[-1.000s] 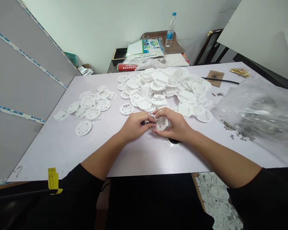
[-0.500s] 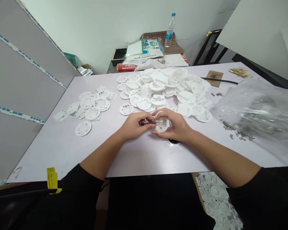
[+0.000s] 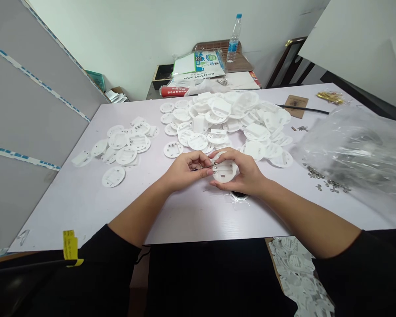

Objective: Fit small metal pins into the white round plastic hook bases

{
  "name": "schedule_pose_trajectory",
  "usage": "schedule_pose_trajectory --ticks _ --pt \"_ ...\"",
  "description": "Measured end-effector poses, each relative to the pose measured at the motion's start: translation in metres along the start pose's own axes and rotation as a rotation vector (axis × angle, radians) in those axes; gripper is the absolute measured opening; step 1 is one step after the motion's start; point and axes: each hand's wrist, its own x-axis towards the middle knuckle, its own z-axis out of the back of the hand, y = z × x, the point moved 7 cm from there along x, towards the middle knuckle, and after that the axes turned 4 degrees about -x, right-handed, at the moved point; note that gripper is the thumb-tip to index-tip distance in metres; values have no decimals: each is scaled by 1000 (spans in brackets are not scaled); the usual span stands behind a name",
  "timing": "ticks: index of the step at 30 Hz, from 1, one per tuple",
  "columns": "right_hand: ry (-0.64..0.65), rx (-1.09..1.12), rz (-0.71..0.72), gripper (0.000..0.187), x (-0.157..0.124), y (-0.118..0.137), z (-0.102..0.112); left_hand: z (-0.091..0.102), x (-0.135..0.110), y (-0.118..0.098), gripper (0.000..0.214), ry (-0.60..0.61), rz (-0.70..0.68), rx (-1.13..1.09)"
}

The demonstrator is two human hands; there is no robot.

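My right hand [image 3: 246,171] is closed round a white round plastic disc [image 3: 225,172], held just above the pale table [image 3: 86,202] near its front edge. My left hand [image 3: 185,169] is pinched on thin metal tweezers [image 3: 207,166] whose tips rest on the disc. Behind my hands lies a big heap of the same white discs [image 3: 224,121]. A smaller group of discs [image 3: 125,143] is spread out to the left. A small dark round thing [image 3: 239,194] lies under my right wrist.
A crumpled clear plastic bag [image 3: 353,149] lies at the right, with small metal parts [image 3: 330,184] scattered before it. A brown card [image 3: 296,106] and brass pieces [image 3: 330,97] sit far right. A water bottle [image 3: 233,38] stands on a cluttered stand behind. More discs [image 3: 300,273] lie below the table edge.
Both hands lifted the disc slightly and shifted a little away from me. The tweezers stay on the disc.
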Motion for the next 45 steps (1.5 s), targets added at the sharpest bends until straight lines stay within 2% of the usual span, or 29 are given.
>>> schedule_pose_trajectory --ticks 13,18,22,26,32,38,45 --pt "-37 75 6 60 -1 1 -1 -8 0 4 33 46 57 -214" --pt "-24 50 14 59 -1 3 -1 -7 1 7 35 25 105 -191" --pt "42 -27 -16 55 0 -1 -2 4 -1 0 28 55 89 -8" --pt "135 -137 -97 45 -2 -12 -4 13 -4 -11 19 118 -8 342" --pt "294 -230 -209 35 -9 -25 -12 8 -9 -14 20 162 -170 694" --pt "333 -250 -227 36 -10 -26 -16 5 -9 -8 24 169 -214 855" --pt "339 -248 -241 37 -10 -26 -16 1 -9 -5 24 194 -191 896"
